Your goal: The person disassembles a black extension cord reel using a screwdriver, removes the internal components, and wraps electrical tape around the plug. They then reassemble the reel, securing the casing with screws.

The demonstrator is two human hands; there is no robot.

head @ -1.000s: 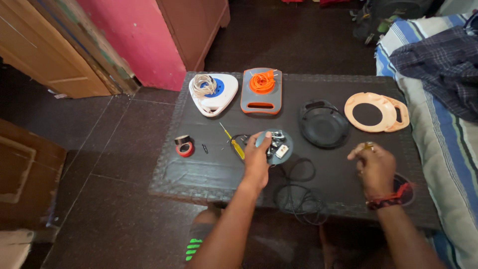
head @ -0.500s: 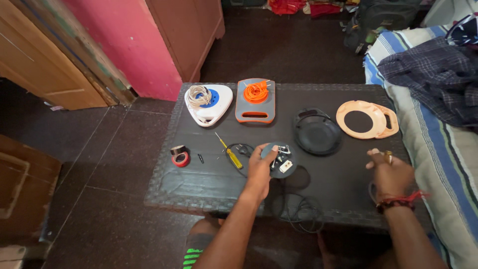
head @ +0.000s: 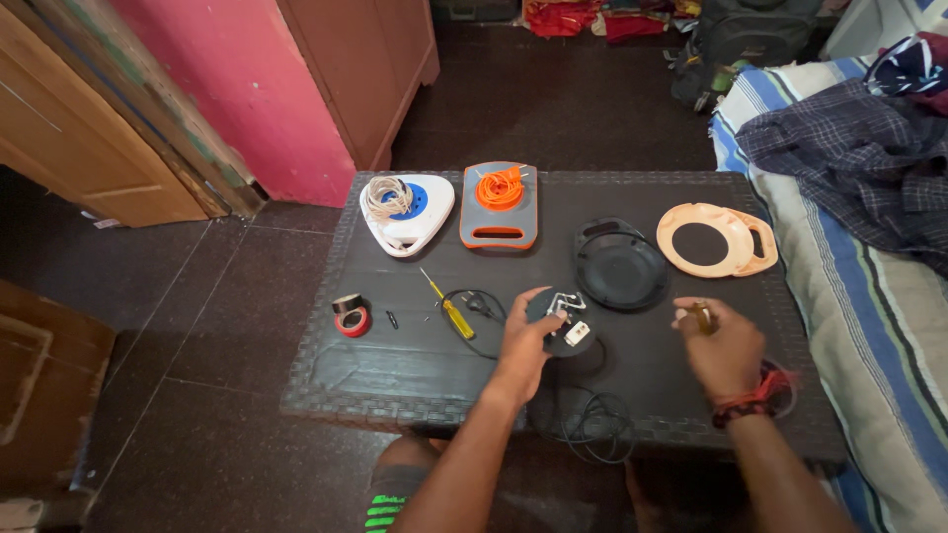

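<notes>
My left hand (head: pixel 525 341) rests on a small black round part (head: pixel 565 318) with white pieces and wires on it, near the middle of a dark woven table (head: pixel 415 380). My right hand (head: pixel 719 345) hovers to the right with its fingers pinched on a small brownish item (head: pixel 701 316) too small to identify. A black cable (head: pixel 592 424) coils off the front edge between my arms. A yellow-handled screwdriver (head: pixel 449 311) lies just left of my left hand.
At the back stand a white cord reel (head: pixel 405 209) and a grey reel with orange cord (head: pixel 500 202). A black round cover (head: pixel 620 265) and a peach plastic frame (head: pixel 716 239) lie to the right. Tape rolls (head: pixel 350 316) sit left. A bed (head: pixel 879 247) borders the right.
The view has tilted, so the table sits lower in frame. My right hand has shifted slightly left toward the black round part. My left hand stays on that part.
</notes>
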